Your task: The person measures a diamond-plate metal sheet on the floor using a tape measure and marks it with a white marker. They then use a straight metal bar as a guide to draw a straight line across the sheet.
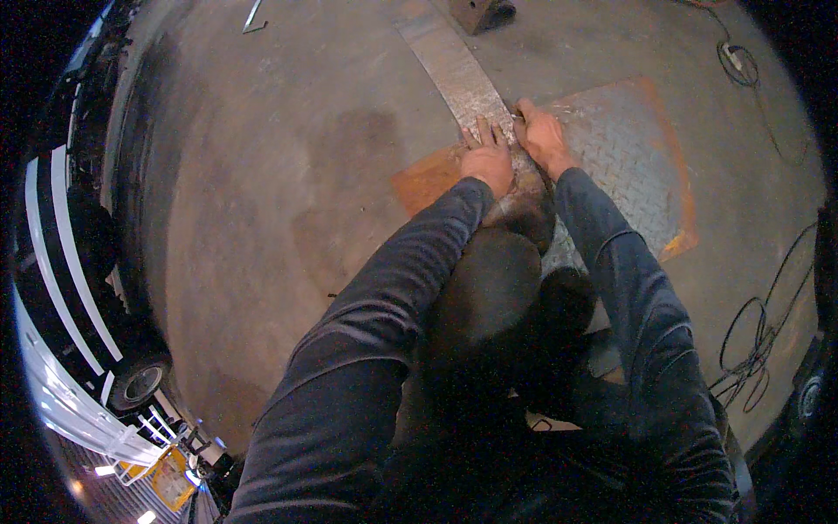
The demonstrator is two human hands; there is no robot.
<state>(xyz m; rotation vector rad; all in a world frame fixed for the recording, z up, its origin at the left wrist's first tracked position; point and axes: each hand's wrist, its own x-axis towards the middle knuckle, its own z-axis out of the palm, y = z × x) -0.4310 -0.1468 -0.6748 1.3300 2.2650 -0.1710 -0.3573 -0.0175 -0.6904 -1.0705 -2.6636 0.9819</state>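
Observation:
A long flat metal strip with a worn, mottled surface runs away from me along the floor. My left hand presses down on its near part, palm down with the fingers spread. Beside the strip's right edge, my right hand is closed with curled fingers. What it grips there, if anything, is too small and dark to make out. Under the strip's near part lies a rusty-edged tread plate, which shows to the right. A rusty orange corner sticks out left of my left wrist. My boot and knee hide the strip's near end.
A rusty block-shaped metal piece stands beyond the strip. A thin angled metal piece lies far left. Black cables coil on the floor at the right, with another cable farther off. A dark vehicle with white stripes stands at the left.

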